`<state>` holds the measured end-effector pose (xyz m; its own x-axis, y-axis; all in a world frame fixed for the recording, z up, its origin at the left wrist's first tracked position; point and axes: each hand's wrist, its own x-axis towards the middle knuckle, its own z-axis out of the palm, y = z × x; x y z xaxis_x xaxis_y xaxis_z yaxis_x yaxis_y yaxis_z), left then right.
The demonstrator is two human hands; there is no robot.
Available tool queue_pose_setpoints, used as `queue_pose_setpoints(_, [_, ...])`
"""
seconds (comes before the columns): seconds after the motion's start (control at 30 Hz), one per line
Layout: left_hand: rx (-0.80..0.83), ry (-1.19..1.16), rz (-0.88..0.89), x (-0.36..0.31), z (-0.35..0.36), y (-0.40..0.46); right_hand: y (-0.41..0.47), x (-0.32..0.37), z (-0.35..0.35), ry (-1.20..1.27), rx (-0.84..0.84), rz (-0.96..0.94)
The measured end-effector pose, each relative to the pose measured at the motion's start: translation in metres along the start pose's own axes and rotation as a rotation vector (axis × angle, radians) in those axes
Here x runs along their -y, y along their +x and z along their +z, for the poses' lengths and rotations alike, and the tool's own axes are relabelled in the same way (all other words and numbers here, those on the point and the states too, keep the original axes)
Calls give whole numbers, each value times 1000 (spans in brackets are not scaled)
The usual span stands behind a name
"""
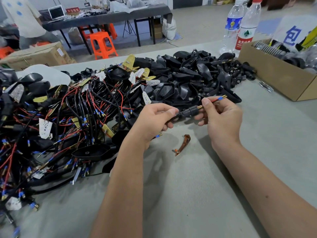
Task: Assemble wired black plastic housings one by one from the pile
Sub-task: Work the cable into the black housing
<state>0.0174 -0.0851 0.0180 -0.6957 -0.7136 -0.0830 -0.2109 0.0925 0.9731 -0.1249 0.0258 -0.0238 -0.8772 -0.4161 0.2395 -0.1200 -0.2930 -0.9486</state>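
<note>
My left hand grips the ribbed black plastic stem; my right hand pinches its thin red-and-black wires, which could kink if tugged sideways.

Background items. Two clear plastic water bottles stand upright, just beside a cardboard box holding dark parts and a white sign with a blue character. An amber curved plastic piece lies on the grey table covering. Behind: an orange stool, a dark table, a laptop.
</note>
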Motion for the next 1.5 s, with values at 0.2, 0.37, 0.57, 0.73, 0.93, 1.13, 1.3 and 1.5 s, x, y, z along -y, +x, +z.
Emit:
queue_pose_setpoints(0.2, [7,49,59,5,3,1,-1,-1,-1,-82,-56,-46])
queue_pose_setpoints(0.37, [-33,69,72,9,2,3,-1,1,0,-76,-54,-25])
queue_pose_setpoints(0.57, [-29,66,149,7,11,5,-4,4,2,-27,11,-10])
queue_pose_setpoints(0.73, [-52,60,95,8,9,5,0,1,2,30,36,63])
queue_pose_setpoints(0.93, [-14,87,25,7,-3,4,5,0,-1,110,-21,145])
queue_pose_setpoints(1.13, [-93,66,119,5,8,7,-4,1,11,142,308,272])
queue_pose_setpoints(1.3, [-19,156,160,4,10,6,-4,1,10,108,308,272])
queue_pose_setpoints(1.5, [-64,256,148,7,1,7,-3,-1,11,127,233,278])
